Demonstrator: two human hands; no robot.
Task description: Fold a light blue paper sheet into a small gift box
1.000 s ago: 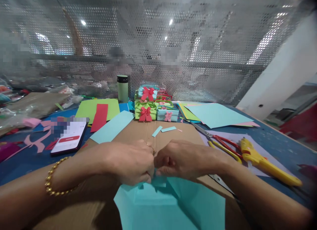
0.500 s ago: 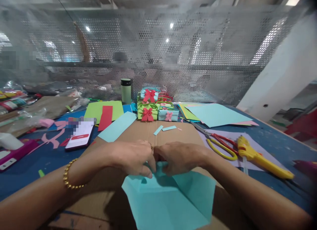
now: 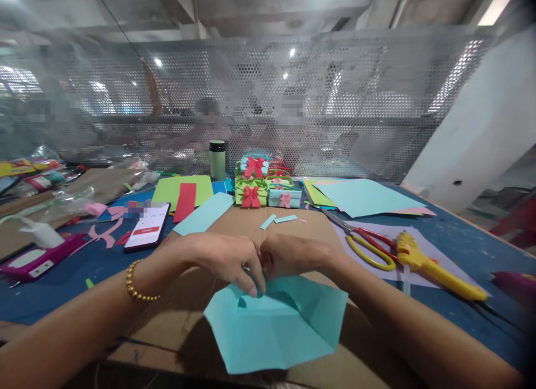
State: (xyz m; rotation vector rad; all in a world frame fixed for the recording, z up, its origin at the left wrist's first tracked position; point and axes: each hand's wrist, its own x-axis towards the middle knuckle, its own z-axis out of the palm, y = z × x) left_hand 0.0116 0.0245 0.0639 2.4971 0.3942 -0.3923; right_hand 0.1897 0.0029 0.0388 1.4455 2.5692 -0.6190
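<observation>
A folded sheet of turquoise paper (image 3: 268,336) lies in front of me on brown cardboard, its sides creased upward and its near flap open toward me. At its far edge my left hand (image 3: 228,260) has thumb and fingers closed on the paper. My right hand (image 3: 293,255) meets it there, fingers curled in around the same far edge. The right fingertips are partly hidden, so their exact grip on the fold does not show. Two narrow light-blue strips (image 3: 286,218) rest on the cardboard (image 3: 243,221) just beyond my hands.
Scissors (image 3: 368,245) and a yellow glue gun (image 3: 439,272) lie at right on lilac paper. Small paper bags with bows (image 3: 251,195) stand behind, beside a green bottle (image 3: 217,160). A phone (image 3: 147,227), a purple power strip (image 3: 44,258) and paper scraps are at left.
The view has tilted up slightly and shifted. My right hand has curled tighter and lifted slightly from the paper's inner face; my left hand stays at the far edge.
</observation>
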